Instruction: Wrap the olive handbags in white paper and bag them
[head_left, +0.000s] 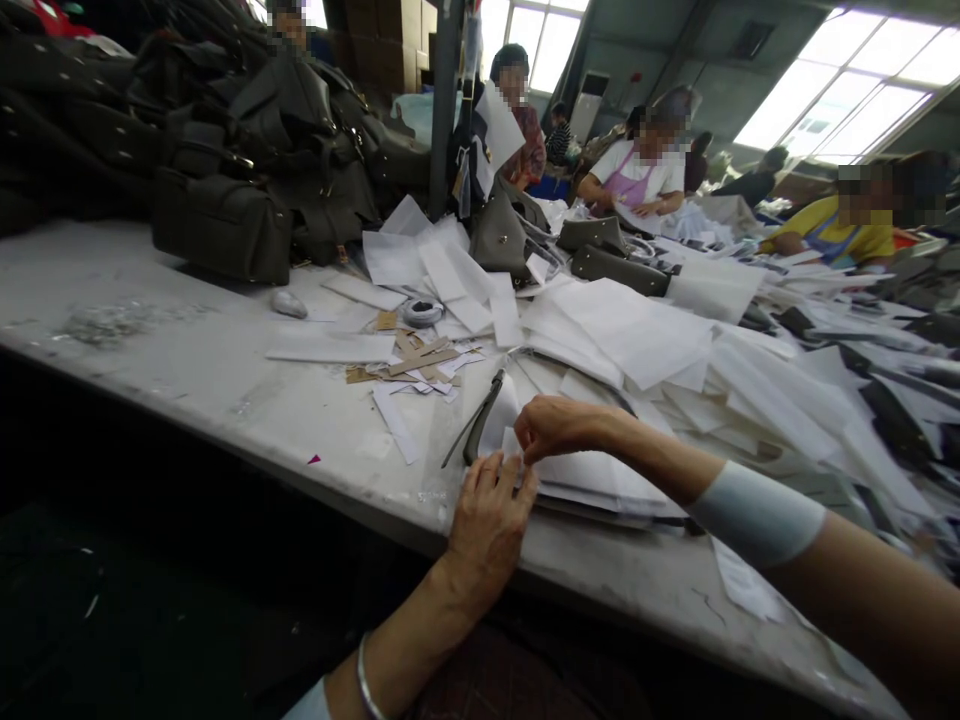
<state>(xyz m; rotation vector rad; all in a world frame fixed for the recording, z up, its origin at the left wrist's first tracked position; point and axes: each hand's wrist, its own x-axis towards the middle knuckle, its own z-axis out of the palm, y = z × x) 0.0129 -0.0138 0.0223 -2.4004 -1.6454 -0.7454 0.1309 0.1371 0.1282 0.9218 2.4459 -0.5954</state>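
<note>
A dark grey-green handbag (484, 420) lies at the table's front edge, its strap sticking up on the left and white paper sheets (600, 478) covering most of it. My left hand (491, 515) rests on the bag's near left corner, fingers slightly bent and laid over the paper, holding nothing that shows. Just above those fingertips, my right hand (559, 425) is closed in a pinch against a small white piece (511, 441). What lies between its fingertips is hidden.
Loose white sheets (637, 330) and more bags spread over the right side. A pile of dark handbags (221, 220) stands at the back left. Brown card strips (420, 362) and a grey coil (422, 313) lie left of centre. Several people work across the table (300, 430).
</note>
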